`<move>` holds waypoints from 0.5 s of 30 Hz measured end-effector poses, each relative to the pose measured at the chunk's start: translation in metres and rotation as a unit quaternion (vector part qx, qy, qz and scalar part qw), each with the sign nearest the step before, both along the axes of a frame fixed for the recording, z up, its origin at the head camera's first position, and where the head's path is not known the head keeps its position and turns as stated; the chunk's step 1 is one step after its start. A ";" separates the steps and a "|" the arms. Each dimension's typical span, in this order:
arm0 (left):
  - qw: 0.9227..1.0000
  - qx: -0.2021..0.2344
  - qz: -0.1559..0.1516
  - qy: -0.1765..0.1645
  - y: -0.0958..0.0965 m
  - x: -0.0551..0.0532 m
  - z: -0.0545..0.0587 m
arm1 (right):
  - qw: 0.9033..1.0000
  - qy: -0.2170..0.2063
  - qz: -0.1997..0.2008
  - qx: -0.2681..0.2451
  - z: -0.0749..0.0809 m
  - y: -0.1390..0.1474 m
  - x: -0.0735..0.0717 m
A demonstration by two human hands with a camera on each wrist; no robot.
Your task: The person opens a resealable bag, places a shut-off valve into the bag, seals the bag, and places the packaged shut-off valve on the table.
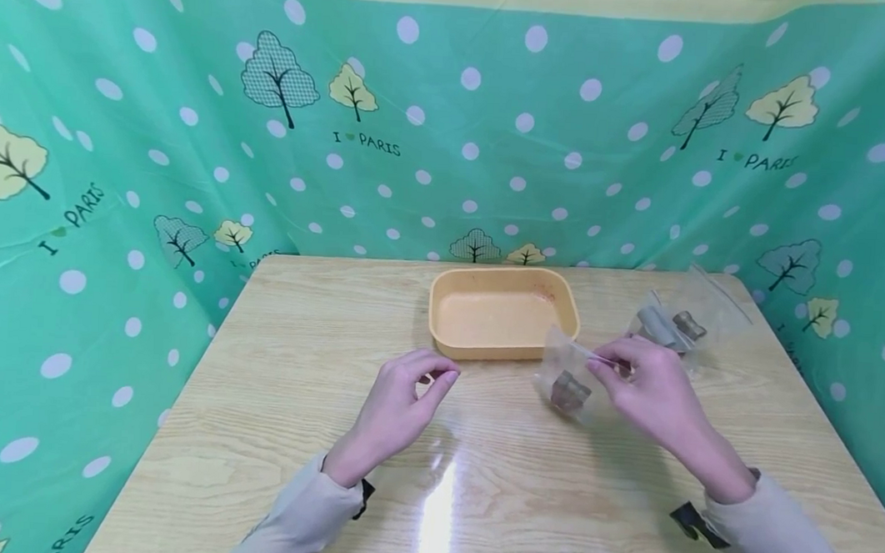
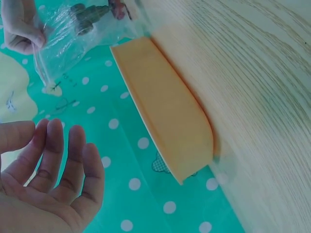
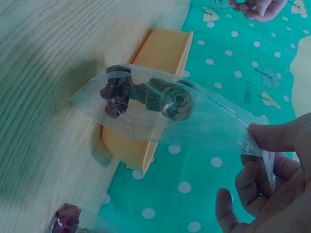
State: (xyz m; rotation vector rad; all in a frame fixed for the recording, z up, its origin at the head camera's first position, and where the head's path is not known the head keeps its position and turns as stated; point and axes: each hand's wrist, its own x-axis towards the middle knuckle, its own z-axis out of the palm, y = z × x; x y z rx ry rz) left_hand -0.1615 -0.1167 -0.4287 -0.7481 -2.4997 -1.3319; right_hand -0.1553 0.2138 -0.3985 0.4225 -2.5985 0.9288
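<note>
My right hand (image 1: 650,396) pinches the top edge of a clear zip bag (image 3: 214,124) between thumb and fingers. The bag hangs above the table, just in front of the right end of a shallow orange tray (image 1: 502,353). Inside it is a metal fitting (image 3: 155,96), valve-like, with a dark red knob (image 3: 115,92) at one end. Left of the bag, my left hand (image 1: 406,396) is raised near the tray's front left corner. Its fingers (image 2: 53,158) are loosely bent, with nothing visible between them.
More clear zip bags (image 1: 712,295) lie at the back right of the wooden table (image 1: 319,337), with a grey cylindrical piece (image 1: 658,325) and a brownish metal fitting (image 1: 689,325) inside. A green dotted cloth (image 1: 494,146) hangs behind and along both sides.
</note>
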 end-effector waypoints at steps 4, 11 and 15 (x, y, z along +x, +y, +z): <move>1.000 -0.001 0.000 0.001 0.000 0.000 0.000 | 1.000 0.012 -0.003 -0.004 -0.002 0.003 -0.001; 1.000 0.003 0.000 0.002 -0.001 0.000 -0.001 | 1.000 0.005 -0.024 -0.002 -0.004 0.010 -0.001; 1.000 0.001 0.001 0.006 -0.001 0.000 -0.002 | 0.999 -0.004 -0.034 -0.003 -0.005 0.013 -0.002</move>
